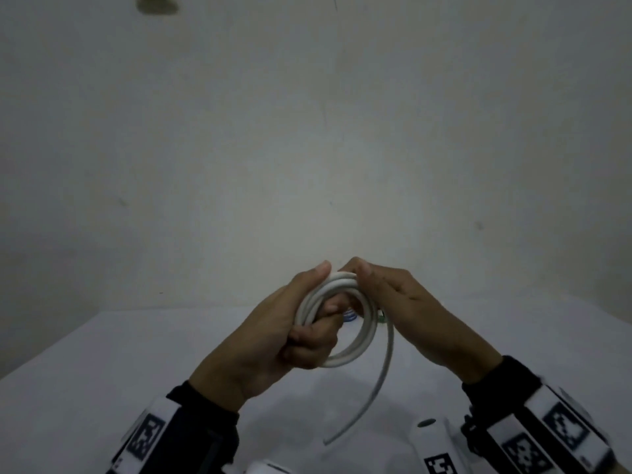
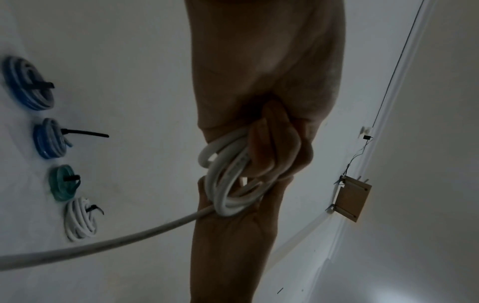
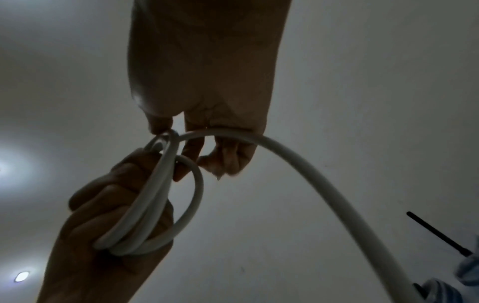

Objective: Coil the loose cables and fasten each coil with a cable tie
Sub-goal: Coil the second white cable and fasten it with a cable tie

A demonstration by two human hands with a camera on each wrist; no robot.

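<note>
Held up over the table [image 1: 102, 371], the white cable [image 1: 342, 302] is mid-coil: the left hand [image 1: 273, 336] is curled round several finished loops, while the right hand [image 1: 403, 302] pinches the loose tail [image 1: 383, 381] at the top. Next, I judge, the tail must be wound on, then tied. Four tied coils [image 2: 51, 143] lie beyond.

Dim, grainy frames; ceiling lamp [image 3: 22, 276] glares in the right wrist view, edges bowed and soft
</note>
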